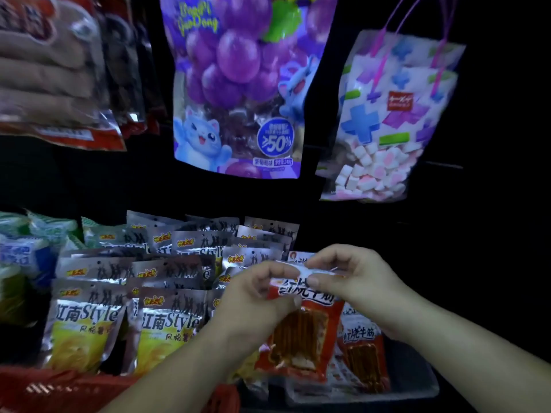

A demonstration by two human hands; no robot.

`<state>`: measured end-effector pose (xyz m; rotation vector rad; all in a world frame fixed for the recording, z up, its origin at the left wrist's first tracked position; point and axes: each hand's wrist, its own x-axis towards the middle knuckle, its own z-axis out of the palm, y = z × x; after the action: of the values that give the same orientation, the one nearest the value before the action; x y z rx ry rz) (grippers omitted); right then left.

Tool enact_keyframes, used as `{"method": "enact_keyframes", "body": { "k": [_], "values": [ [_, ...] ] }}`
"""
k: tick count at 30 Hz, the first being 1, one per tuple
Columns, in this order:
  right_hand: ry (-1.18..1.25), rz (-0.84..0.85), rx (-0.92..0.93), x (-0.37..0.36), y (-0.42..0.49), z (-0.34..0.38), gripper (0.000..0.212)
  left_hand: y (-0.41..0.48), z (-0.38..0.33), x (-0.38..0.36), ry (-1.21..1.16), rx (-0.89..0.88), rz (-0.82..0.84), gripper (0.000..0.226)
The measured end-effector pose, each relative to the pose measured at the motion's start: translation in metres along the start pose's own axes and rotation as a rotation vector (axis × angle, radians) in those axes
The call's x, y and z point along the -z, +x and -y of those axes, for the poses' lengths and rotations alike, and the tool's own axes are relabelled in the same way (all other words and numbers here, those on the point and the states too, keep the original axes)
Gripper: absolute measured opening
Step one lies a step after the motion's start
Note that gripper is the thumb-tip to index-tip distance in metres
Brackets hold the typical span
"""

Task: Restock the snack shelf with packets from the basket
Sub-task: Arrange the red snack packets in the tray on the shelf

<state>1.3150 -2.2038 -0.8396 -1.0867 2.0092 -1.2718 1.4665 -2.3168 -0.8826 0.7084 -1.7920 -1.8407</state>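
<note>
Dark shelf backing fills the view, with one purple grape candy bag (238, 84) and one marshmallow bag (384, 120) hanging above, and blurred sausage packs (53, 73) at the upper left, at least two. On the lower shelf's left and middle you already have the silver-and-yellow packets (89, 323) stacked in overlapping rows: I count about a dozen logos, two full fronts at the front edge, but the layering is too deep for an exact figure. Green and blue bags (26, 248) sit at the far left end, too blurred to count. Toward the right end you are holding one red packet (298, 332) upright over a grey tray (417, 383), your left hand (259, 296) and right hand (348, 278) both pinching its top seal with curled fingers. One more red packet stands just beside it on the right (363, 350), and a third top edge may show behind your fingers. So the red row looks barely begun while the silver section seems full. Your red basket (59, 389) lies at the bottom left, and what remains in it is hidden.
</note>
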Motion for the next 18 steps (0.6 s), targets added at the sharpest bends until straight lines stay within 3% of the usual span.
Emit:
{"method": "enact_keyframes", "body": {
  "k": [5, 10, 14, 18],
  "values": [
    [0.232, -0.084, -0.086, -0.010, -0.054, 0.045, 0.039, -0.028, -0.043, 0.015, -0.090, -0.032, -0.023, 0.034],
    [0.144, -0.142, -0.061, -0.032, -0.097, 0.070, 0.046, -0.056, -0.074, 0.026, -0.012, -0.057, 0.066, 0.056],
    [0.172, -0.152, -0.013, -0.043, -0.115, 0.078, 0.049, -0.077, -0.084, 0.042, 0.102, -0.132, 0.042, 0.029],
    [0.198, -0.158, 0.015, -0.054, -0.117, 0.069, 0.047, -0.089, -0.078, 0.057, 0.158, -0.157, -0.144, 0.013]
  ]
}}
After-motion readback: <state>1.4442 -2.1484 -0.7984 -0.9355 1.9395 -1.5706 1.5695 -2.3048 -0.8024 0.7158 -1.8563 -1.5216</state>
